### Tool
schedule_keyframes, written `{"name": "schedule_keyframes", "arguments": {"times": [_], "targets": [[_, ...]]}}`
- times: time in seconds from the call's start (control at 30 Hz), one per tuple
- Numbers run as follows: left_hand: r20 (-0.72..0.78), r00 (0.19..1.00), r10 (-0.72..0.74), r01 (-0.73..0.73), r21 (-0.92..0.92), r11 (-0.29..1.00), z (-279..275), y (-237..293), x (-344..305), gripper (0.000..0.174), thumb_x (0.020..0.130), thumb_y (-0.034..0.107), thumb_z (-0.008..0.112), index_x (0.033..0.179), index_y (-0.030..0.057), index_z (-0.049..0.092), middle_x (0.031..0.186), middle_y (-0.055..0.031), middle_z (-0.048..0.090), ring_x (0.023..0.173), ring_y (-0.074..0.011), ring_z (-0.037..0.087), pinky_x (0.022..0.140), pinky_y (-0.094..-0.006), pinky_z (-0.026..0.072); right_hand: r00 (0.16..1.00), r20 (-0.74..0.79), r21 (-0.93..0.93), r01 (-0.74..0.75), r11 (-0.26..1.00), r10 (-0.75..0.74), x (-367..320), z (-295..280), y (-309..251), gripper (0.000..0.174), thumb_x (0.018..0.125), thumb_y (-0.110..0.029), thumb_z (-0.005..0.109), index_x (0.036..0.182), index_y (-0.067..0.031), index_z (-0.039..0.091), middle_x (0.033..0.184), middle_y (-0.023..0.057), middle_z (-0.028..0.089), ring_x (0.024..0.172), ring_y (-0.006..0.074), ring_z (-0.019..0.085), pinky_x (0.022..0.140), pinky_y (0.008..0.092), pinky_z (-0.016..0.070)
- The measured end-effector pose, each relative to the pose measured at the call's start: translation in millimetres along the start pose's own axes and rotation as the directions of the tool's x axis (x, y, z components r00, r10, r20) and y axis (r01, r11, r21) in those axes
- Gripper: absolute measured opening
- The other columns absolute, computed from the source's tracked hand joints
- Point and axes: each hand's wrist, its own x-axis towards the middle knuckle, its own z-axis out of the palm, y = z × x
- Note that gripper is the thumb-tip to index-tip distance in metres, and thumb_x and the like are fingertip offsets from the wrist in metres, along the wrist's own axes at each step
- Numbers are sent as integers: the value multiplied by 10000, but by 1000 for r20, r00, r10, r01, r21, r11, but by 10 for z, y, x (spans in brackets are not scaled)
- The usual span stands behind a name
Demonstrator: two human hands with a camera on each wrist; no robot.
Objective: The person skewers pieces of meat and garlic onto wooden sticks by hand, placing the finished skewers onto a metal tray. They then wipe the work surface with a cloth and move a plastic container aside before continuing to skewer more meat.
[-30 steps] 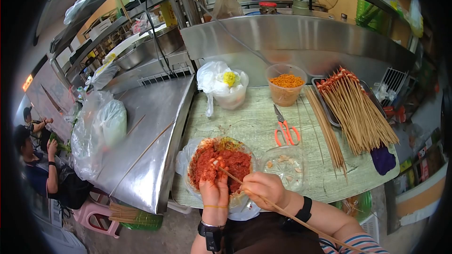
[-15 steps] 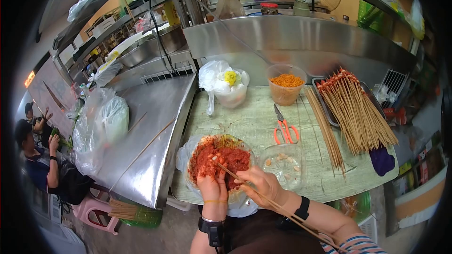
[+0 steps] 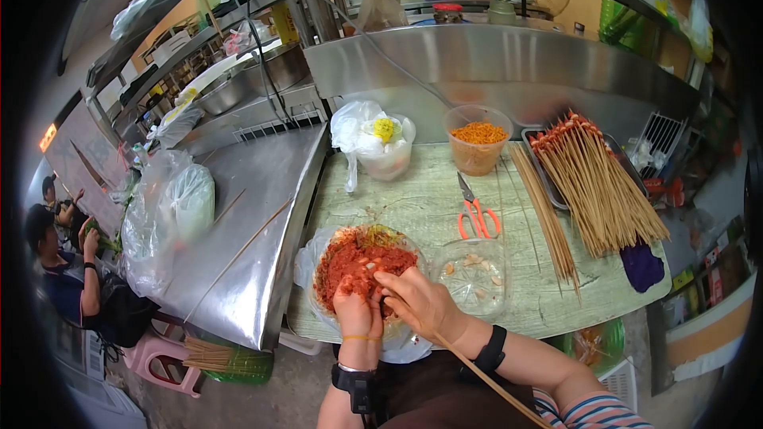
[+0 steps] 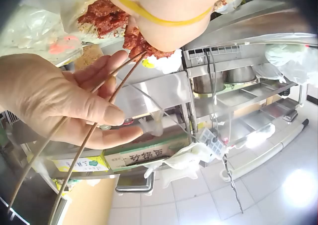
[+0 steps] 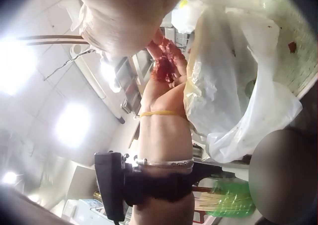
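A bowl of red-coated meat pieces (image 3: pixel 358 262) sits at the table's front edge. Over it my left hand (image 3: pixel 358 319), its fingers smeared red, holds some of the coated meat (image 4: pixel 136 40). Just to the right, my right hand (image 3: pixel 423 303) grips two thin bamboo skewers (image 3: pixel 485 375) between thumb and fingers. In the left wrist view the skewers cross the right palm, and their tips meet the red meat at the left fingers. The right wrist view shows the left hand from the side, red at the fingertips; the meat's exact shape is hidden.
Orange-handled scissors (image 3: pixel 478 218) and a clear tray with pale pieces (image 3: pixel 469 278) lie right of the bowl. Behind are a tub of orange shreds (image 3: pixel 479 147) and a bagged tub (image 3: pixel 385 155). Loose skewers (image 3: pixel 544 210) lie beside a tray of loaded skewers (image 3: pixel 604 191).
My right hand has moved along the skewers toward their tips, closer to my left hand. Earlier, more of the skewers showed between the two hands. The left hand has stayed over the bowl.
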Motion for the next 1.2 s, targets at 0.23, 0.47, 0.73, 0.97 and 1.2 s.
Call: {"name": "schedule_keyframes", "arguments": {"times": [0.23, 0.47, 0.73, 0.97, 1.2], "targets": [[-58, 998, -8, 7, -20, 1000, 32, 35, -4, 217, 907, 17, 547, 1119, -5, 584, 1067, -119, 653, 918, -205, 660, 738, -285, 582, 998, -51, 108, -31, 994, 37, 73, -193, -176, 485, 806, -97, 682, 1267, -127, 536, 869, 66, 511, 641, 241, 570, 553, 341, 484], [-37, 999, -27, 28, 5, 1000, -57, -11, 39, 213, 929, 64, 539, 1129, 7, 584, 1079, -107, 652, 916, -210, 660, 776, -317, 579, 962, 242, 63, 112, 992, -124, 59, -616, -220, 286, 780, -31, 647, 1063, -67, 636, 885, 69, 586, 736, 254, 620, 621, 345, 507], [-76, 997, 19, -20, -11, 1000, -87, -38, 51, 213, 924, 35, 538, 1130, -10, 570, 1077, -141, 653, 932, -240, 665, 777, -345, 588, 988, 129, 35, 81, 996, -84, -60, -511, -181, 380, 778, -19, 622, 1154, 0, 570, 1039, 163, 623, 855, 306, 640, 729, 368, 523], [-58, 998, 6, -6, 5, 1000, -50, -25, 19, 208, 921, 26, 544, 1124, -14, 570, 1070, -145, 653, 926, -239, 663, 756, -333, 588, 987, 122, 9, 105, 994, -105, -66, -360, -164, 433, 803, -18, 602, 1227, 17, 527, 1066, 180, 621, 924, 308, 634, 772, 374, 521], [-58, 998, -25, 27, 48, 998, -16, -47, 7, 215, 929, 38, 519, 1133, -4, 573, 1094, -132, 645, 949, -230, 651, 777, -317, 574, 991, 135, 64, -27, 998, 18, -38, -201, -5, 403, 845, -28, 585, 1239, 24, 519, 1066, 186, 618, 929, 319, 631, 764, 370, 523]]}}
